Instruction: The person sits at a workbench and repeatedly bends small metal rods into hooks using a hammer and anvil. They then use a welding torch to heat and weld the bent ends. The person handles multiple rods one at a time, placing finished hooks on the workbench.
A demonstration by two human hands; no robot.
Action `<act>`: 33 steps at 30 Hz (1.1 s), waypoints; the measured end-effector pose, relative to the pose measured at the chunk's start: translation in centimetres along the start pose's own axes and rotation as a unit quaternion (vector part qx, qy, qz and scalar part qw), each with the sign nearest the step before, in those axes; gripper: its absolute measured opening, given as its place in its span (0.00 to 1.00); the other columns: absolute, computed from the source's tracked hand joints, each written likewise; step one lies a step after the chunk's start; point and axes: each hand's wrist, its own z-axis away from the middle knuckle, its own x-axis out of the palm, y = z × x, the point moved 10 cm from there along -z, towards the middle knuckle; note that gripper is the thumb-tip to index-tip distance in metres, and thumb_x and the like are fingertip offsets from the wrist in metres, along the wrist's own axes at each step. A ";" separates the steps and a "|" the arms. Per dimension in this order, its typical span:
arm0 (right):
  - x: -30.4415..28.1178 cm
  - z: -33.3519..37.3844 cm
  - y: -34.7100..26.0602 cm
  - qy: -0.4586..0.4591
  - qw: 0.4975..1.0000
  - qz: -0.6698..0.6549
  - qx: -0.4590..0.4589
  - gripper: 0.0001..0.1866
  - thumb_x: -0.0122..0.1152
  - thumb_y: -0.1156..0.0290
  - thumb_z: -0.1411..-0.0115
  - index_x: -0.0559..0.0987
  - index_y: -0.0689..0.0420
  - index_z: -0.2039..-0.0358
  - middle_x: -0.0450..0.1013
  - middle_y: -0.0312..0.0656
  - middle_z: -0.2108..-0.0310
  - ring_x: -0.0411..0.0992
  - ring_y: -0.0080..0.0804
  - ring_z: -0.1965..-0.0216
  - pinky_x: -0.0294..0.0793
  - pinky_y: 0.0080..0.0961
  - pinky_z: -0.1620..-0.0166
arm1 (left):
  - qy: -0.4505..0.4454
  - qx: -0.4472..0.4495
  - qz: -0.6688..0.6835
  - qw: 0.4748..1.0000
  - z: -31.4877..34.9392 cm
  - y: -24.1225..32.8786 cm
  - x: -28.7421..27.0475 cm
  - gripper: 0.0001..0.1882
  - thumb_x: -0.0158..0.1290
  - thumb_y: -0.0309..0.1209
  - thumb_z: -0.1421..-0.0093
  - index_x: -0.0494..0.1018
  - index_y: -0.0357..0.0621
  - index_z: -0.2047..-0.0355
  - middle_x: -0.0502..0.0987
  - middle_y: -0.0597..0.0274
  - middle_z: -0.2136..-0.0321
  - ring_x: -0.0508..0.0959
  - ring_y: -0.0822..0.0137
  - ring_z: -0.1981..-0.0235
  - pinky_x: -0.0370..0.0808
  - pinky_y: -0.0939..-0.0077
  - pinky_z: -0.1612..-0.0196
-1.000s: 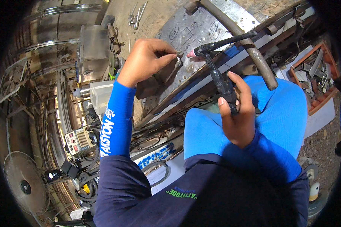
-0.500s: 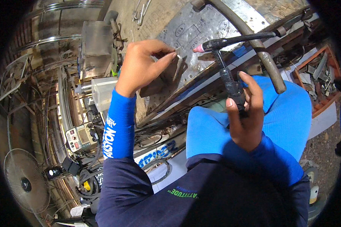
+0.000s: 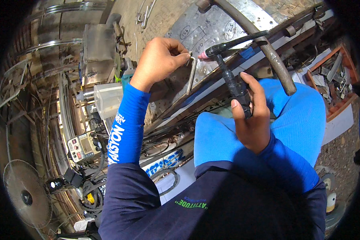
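Observation:
My right hand [image 3: 251, 118] grips the black handle of a welding torch [image 3: 230, 76], whose pink-tipped nozzle points left toward a thin bent metal rod [image 3: 192, 72]. My left hand [image 3: 160, 60] pinches the top of that rod between fingertips and holds it against a grey round metal plate [image 3: 212, 28] marked with chalk. The torch tip sits just right of the rod's upper bend. Both arms wear blue sleeves.
A curved rusty pipe [image 3: 268, 48] crosses the plate's right side. A red tray of scrap metal [image 3: 332, 80] sits at the right. A welding machine [image 3: 81, 146], cables and a fan [image 3: 26, 196] are at lower left. A clear plastic container [image 3: 108, 98] stands beside my left forearm.
My left hand and the rod have shifted slightly right and down toward the torch tip. My right hand has kept its grip and moved a little lower on the torch handle.

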 end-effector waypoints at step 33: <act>-31.6 22.8 -0.9 0.292 0.903 0.298 0.104 0.27 0.67 0.67 0.29 0.72 0.67 0.35 0.76 0.36 0.64 0.71 0.19 0.66 0.73 0.22 0.61 | 0.399 -0.052 0.644 0.651 18.4 -18.2 -0.3 0.04 0.59 0.23 0.32 0.79 0.34 0.61 0.85 0.51 0.61 0.87 0.61 0.61 0.87 0.67 0.58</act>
